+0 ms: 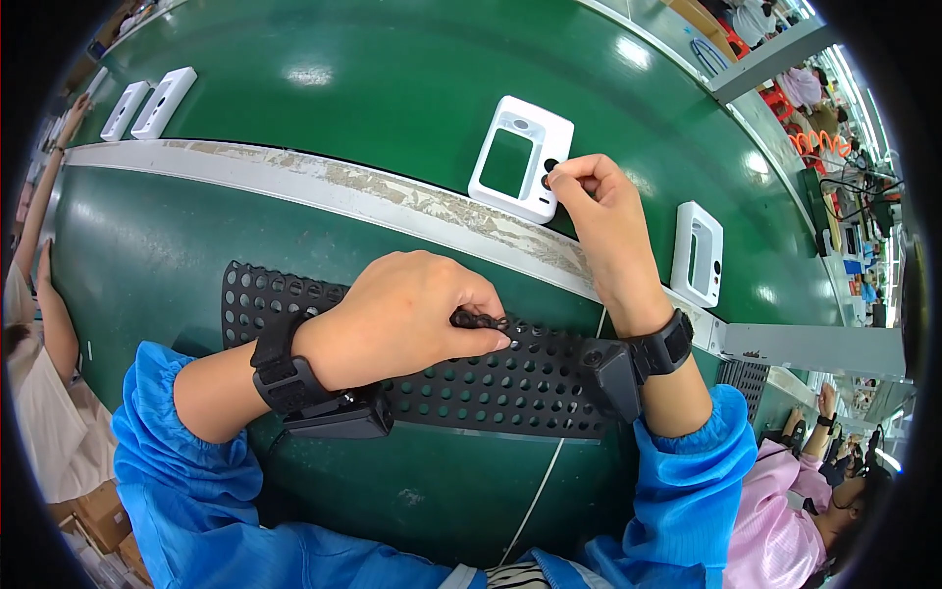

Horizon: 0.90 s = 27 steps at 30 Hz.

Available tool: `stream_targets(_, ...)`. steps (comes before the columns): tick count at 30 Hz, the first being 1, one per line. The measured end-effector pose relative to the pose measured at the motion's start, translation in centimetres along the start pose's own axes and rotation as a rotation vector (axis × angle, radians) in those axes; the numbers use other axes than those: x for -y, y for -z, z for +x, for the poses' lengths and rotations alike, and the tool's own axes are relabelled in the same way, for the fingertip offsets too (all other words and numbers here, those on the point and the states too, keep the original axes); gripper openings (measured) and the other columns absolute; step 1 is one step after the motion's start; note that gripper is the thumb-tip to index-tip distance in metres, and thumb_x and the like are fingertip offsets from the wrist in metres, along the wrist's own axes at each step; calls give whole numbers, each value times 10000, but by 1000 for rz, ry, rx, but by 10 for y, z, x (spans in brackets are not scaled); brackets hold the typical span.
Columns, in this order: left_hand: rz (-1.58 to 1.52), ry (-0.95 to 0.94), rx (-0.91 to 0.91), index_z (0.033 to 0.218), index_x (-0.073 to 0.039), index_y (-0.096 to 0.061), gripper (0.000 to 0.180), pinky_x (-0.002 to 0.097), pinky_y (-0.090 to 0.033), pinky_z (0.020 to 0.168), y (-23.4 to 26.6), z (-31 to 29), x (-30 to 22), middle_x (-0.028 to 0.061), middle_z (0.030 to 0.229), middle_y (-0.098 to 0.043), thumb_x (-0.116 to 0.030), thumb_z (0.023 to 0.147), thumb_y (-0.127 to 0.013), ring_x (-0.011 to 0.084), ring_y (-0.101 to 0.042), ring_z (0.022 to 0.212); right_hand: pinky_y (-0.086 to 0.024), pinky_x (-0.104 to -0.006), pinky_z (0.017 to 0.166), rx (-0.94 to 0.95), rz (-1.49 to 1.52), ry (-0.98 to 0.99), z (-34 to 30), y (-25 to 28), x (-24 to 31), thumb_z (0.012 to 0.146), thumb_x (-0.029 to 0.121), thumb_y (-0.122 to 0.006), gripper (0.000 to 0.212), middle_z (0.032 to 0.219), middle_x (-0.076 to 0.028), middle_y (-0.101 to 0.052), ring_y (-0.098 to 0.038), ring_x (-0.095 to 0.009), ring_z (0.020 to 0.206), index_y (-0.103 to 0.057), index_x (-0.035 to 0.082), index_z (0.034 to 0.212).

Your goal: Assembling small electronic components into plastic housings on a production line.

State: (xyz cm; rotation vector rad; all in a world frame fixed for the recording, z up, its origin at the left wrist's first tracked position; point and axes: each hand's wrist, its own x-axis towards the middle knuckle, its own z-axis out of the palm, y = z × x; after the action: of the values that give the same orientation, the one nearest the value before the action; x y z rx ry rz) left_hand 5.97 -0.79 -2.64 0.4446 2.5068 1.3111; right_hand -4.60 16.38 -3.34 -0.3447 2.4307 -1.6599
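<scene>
My left hand [412,309] is closed, thumb and forefinger pinching a curled black strip [478,320] with holes in it. It lies over a black perforated sheet [471,393] with rows of round holes; I cannot tell whether strip and sheet are joined. My right hand [601,196] reaches farther out, thumb and forefinger together on a small black round pad [547,182] at the right side of a white plastic housing [493,192]. Just above the fingertips, a second black round spot shows on that housing. The housing has a large rectangular opening and lies on the green surface.
Another white housing [699,253] stands to the right, and two more white housings [162,104] lie far left. A worn pale rail [324,182] crosses the green bench. A metal bar [814,351] juts in at right. Co-workers sit on both sides.
</scene>
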Motion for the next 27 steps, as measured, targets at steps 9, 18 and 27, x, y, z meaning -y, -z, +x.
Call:
stream_targets(9, -27, 5, 14, 804, -72, -680, 216, 340, -468, 613, 1, 0, 0, 92, 746, -659, -280, 749, -669, 265, -620, 689, -378, -209, 812, -39, 252, -136, -11, 33, 24, 855, 74, -560, 234, 967, 20, -537, -495, -81, 900, -527, 13, 1078)
stream_targets(18, 18, -21, -3, 814, -64, -683, 241, 279, -454, 579, -1, 3, -4, 59, 714, -651, -294, 747, -698, 176, -618, 640, -428, -241, 692, 279, -275, 227, -86, 29, 9, 850, 37, -559, 120, 857, -34, -582, -540, -118, 772, -620, 42, 953)
stream_targets(27, 11, -14, 22, 850, -62, -686, 256, 248, -455, 588, 1, 5, -5, 58, 719, -658, -302, 762, -698, 135, -618, 646, -445, -247, 650, 198, -152, 307, -89, 20, -3, 788, 35, -639, 93, 839, -47, -596, -559, -143, 734, -648, 38, 880)
